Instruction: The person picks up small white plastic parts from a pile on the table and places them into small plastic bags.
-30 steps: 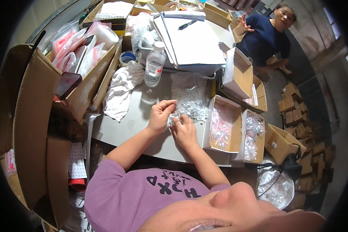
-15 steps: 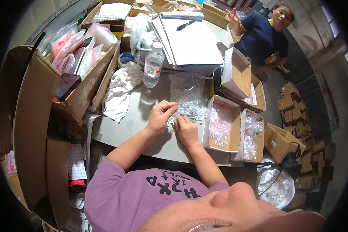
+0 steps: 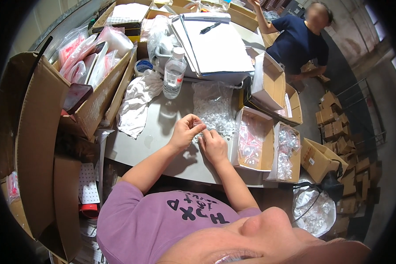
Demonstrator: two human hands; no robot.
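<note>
My left hand (image 3: 185, 133) is closed, thumb and fingertips pinched on a small clear plastic piece (image 3: 198, 123) too tiny to name surely. Close against it, my right hand (image 3: 214, 146) has its fingers bent together; whatever they grip is hidden. Both hands are over the near edge of a pile of small clear and whitish plastic pieces (image 3: 222, 126). That pile spills from an open clear plastic bag (image 3: 213, 93) lying on the pale table (image 3: 163, 152). Right of my right hand, a white cardboard box (image 3: 267, 152) contains small clear bags with red lines (image 3: 250, 141).
A water bottle (image 3: 174, 75) and a crumpled white cloth (image 3: 138, 105) are beyond my left hand. Papers with a pen (image 3: 210, 28) lie farther back. At left, a carton (image 3: 92, 115) holds plastic bags. A co-worker in a dark shirt (image 3: 297, 42) is at the far right.
My hands have come closer together, the right one slightly lower, and a clear piece now shows at the left fingertips. The co-worker's raised hand has moved up and left.
</note>
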